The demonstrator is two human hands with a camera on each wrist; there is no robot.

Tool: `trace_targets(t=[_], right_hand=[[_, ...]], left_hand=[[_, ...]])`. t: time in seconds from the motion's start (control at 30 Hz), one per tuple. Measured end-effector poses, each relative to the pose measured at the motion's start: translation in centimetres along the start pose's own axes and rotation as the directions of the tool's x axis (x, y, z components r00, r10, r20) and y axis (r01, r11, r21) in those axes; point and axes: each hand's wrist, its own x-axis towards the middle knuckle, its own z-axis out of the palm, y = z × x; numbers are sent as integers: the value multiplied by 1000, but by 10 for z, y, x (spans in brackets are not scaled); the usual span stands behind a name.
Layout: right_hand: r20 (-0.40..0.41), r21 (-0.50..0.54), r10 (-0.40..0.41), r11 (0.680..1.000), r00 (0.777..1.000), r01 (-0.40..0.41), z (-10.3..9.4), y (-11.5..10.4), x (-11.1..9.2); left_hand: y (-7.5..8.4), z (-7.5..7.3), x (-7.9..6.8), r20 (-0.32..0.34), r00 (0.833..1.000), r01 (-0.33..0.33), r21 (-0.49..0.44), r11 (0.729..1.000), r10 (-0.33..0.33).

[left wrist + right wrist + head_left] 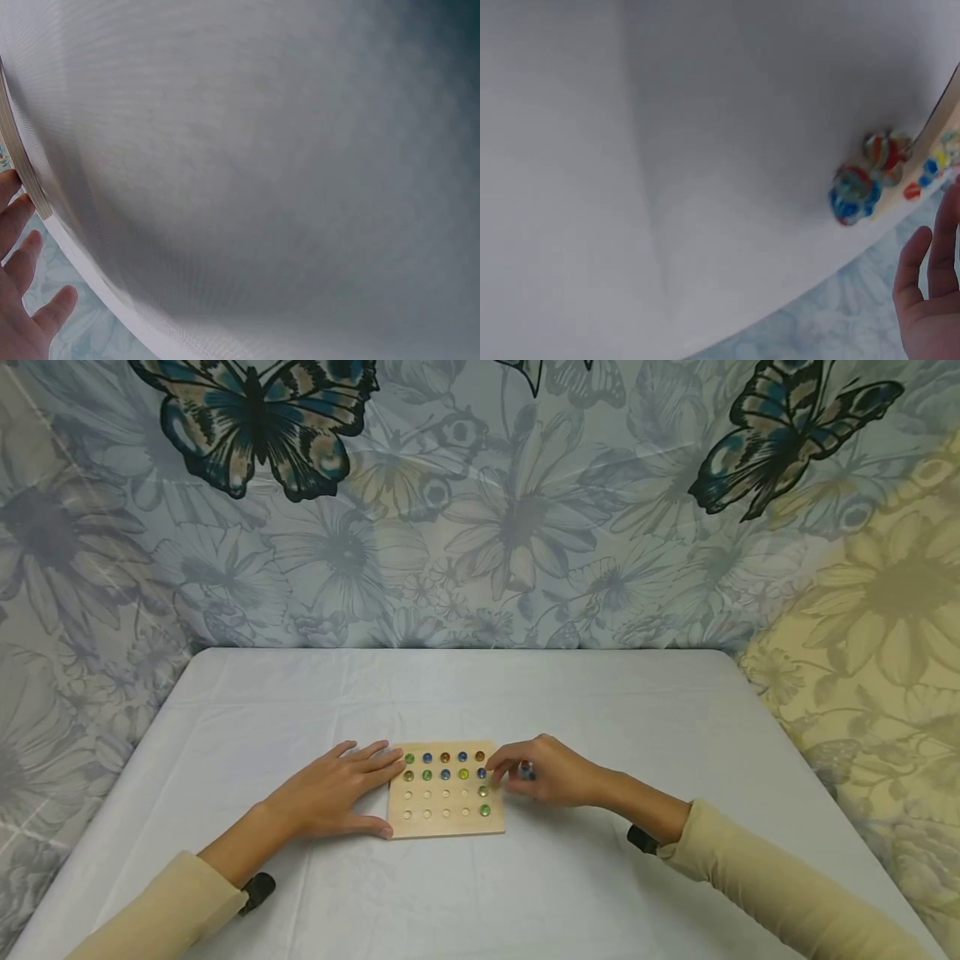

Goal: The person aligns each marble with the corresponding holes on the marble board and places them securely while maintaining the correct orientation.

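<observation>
A pale wooden board (437, 825) with rows of round hollows lies flat on the white cloth. Colored glass marbles fill its two far rows, and green marbles (485, 811) sit in the right column of the near rows. My left hand (330, 789) rests along the board's left edge, fingers spread, fingertips at the far corner and thumb at the near one. By the right edge, my right hand (558, 774) bends its fingers near a blue marble (482, 772) in the second row; its thumb and index tips look apart. Loose marbles (855, 193) lie beside the board, partly behind that hand.
White cloth covers the table (600, 702), whose far edge meets a butterfly-printed fabric wall (525, 552). A yellowish floral curtain (892, 610) hangs at the right. Black straps (258, 892) show at the sleeve cuffs.
</observation>
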Motion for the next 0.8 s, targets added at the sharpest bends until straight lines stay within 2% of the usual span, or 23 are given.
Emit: trace_targets(t=[0.47,0.8], right_hand=[[-76,-60,77,995,994,-81,-19,35,-13],[-63,-31,142,989,988,-144,-21,47,-19]], left_hand=[[1,0,0,-11,1000,-11,12,1000,11],[0,0,0,1,1000,-5,2,1000,5]])
